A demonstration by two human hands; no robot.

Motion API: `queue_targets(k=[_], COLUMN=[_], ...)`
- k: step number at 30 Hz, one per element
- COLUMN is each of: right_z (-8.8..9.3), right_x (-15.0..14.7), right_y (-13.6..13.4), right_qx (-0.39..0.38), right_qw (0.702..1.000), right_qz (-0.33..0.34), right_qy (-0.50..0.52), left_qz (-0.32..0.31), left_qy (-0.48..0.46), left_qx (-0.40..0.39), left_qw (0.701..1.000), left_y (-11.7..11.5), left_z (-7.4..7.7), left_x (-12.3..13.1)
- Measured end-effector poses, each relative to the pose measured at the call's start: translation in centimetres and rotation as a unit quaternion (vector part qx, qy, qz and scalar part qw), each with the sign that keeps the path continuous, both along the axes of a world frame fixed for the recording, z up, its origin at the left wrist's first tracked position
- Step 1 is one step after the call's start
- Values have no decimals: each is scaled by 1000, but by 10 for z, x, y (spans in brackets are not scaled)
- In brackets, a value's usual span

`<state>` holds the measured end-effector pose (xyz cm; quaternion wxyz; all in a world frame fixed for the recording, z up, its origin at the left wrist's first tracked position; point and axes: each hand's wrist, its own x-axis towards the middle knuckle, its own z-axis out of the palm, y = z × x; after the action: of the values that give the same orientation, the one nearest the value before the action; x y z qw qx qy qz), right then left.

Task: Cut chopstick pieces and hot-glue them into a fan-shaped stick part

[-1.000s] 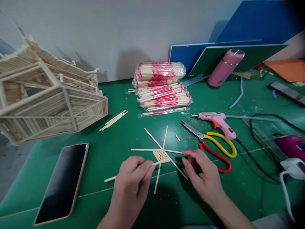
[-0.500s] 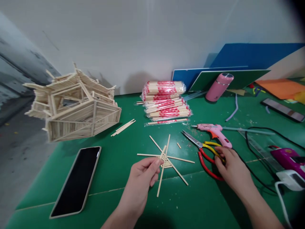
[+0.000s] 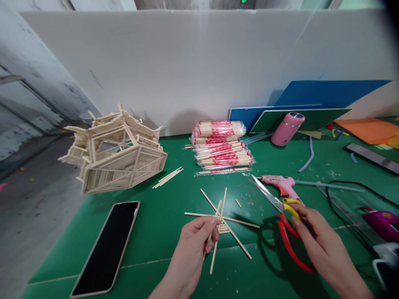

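My left hand pinches a thin wooden stick that points up and away over a crossed star of sticks lying on the green table. My right hand grips the yellow and red handles of a pair of scissors and holds them lifted off the table, blades pointing up and left. A pink glue gun lies just behind the scissors.
A model house of sticks stands at the left table edge, a black phone in front of it. Wrapped chopstick bundles and a pink bottle sit at the back. Black cables, a purple tool and a ruler lie right.
My right hand left the stick star, reached right to the scissors, took hold of them and lifted them. My left hand raised its stick slightly. The camera tilted up.
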<state>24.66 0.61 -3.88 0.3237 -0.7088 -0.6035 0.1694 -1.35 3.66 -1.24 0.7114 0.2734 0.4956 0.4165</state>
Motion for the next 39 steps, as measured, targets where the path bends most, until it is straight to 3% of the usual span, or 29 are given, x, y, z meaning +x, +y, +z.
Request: queue_targets(k=[2, 4, 6, 14, 22, 30, 39], right_z=[4, 4, 4, 28, 29, 38, 35], right_x=[-8, -18, -29, -68, -69, -76, -74], right_y=[-8, -15, -18, -9, -13, -6, -7], right_qx=[-59, -115, -166, -270, -258, -235, -250], right_qw=[990, 961, 934, 940, 943, 945, 940], right_qz=[26, 71, 130, 151, 197, 217, 218], right_qy=[126, 241, 288, 141, 79, 71, 79], left_qz=[8, 15, 23, 55, 44, 11, 1], left_qy=[-4, -3, 2, 44, 69, 109, 136], left_qx=[0, 2, 11, 55, 69, 91, 114], left_qw=[1000, 1000, 1000, 996, 994, 990, 984], left_y=[1, 1, 1, 1, -1, -4, -3], left_z=[1, 3, 6, 8, 4, 3, 6], left_x=[1, 2, 2, -3, -1, 0, 0])
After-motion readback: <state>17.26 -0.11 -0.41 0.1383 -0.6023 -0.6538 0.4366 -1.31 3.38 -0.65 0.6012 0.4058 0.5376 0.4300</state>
